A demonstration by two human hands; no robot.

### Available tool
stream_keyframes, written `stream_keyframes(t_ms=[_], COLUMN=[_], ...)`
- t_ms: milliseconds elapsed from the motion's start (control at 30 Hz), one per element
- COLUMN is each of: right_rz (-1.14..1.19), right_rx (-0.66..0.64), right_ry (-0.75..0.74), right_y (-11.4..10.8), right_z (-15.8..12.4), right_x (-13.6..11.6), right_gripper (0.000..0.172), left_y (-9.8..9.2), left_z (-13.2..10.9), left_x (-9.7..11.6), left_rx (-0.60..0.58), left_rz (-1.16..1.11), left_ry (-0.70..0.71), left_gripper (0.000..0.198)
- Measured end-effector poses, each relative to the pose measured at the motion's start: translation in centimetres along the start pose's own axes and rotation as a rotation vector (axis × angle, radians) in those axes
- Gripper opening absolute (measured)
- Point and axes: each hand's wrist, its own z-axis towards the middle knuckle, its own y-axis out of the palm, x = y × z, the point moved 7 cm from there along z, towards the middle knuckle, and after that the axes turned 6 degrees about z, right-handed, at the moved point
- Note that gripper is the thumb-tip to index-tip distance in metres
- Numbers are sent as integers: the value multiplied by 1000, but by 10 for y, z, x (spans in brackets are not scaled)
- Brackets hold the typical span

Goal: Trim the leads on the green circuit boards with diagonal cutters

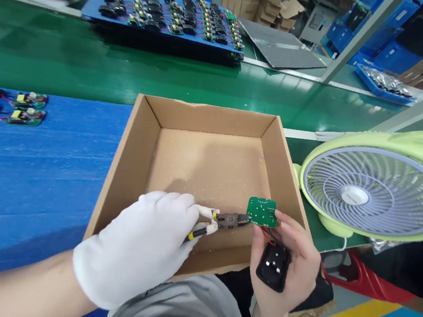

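My left hand [144,245], in a white glove, is closed round the handles of small cutting pliers [223,221]. The pliers' tip touches the edge of a small green circuit board [262,211]. My bare right hand [287,261] holds that board up with its fingers, and a black plug housing [273,266], joined to the board by red and black wires, rests in its palm. Both hands hover over the near edge of an open cardboard box [136,145], whose floor is sprinkled with tiny clippings.
A light green table fan [376,185] stands right of the box. Two finished green boards [28,108] lie on the blue mat [42,170] at left. Beyond the green conveyor [92,68], a blue tray [167,13] carries several boards and black housings. A grey sheet and blue bins sit at the far right.
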Motion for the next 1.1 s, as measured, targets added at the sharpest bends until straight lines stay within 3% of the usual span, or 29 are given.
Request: stream_keyframes(t_ms=[100, 267, 467, 767, 867, 1100], right_rz=[-1, 11, 61, 18, 22, -9], right_rx=[6, 3, 18, 12, 0, -10], right_ry=[-10, -22, -53, -74, -62, -41], right_y=[-1, -1, -2, -2, -1, -1], right_z=[1, 1, 4, 6, 5, 1], right_x=[0, -1, -1, -5, -3, -1], right_gripper=[46, 48, 54, 46, 48, 47], left_y=[-3, -2, -4, -8, -10, -10], left_z=[1, 5, 2, 2, 4, 2], left_x=[3, 7, 11, 7, 1, 3], left_rx=[15, -66, -17, -142, -94, 110], left_rz=[16, 112, 122, 110, 69, 20], left_ry=[31, 62, 117, 29, -43, 57], left_gripper=[21, 24, 36, 29, 23, 21])
